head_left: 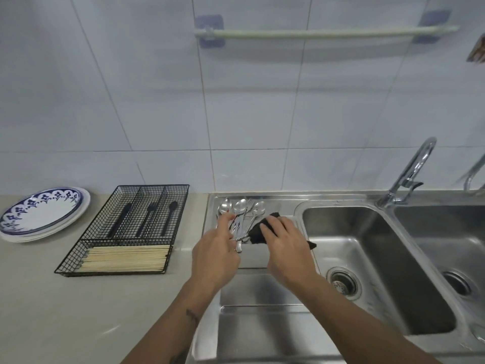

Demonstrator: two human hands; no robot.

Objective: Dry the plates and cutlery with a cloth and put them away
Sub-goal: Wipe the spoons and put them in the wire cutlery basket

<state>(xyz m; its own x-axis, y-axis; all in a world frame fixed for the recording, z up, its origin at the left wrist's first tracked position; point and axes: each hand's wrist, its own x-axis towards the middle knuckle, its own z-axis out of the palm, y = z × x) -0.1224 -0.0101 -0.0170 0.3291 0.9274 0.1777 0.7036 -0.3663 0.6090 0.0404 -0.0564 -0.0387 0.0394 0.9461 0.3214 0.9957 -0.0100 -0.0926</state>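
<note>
Two bare forearms reached in from the bottom edge over the steel drainboard [262, 324]. At the far end of that board, the left hand [215, 254] pinched the patterned handle of a piece of silver cutlery [241, 238], fingers curled round it. Right beside it, the right hand [284, 248] gripped a black cloth [258, 233], bunched under its fingers and closed over the other end of that same piece, so the cutlery bridged the small gap between the two hands. What kind of piece it was could not be told, since the cloth covered its head.

Just beyond both hands, spoons and a fork [242, 208] lay side by side in the back corner of the drainboard, bowls toward the wall.

Left of the sink, on the pale counter, stood a black wire organiser [126, 227]: three black utensils [148, 219] in its rear compartments, pale chopsticks [126, 258] across the front one. Farther left, near the wall, sat a stack of blue-and-white plates [44, 214], well apart from the hands.

Right of the hands lay the sink basin [367, 258] with its tap [409, 172] behind.
</note>
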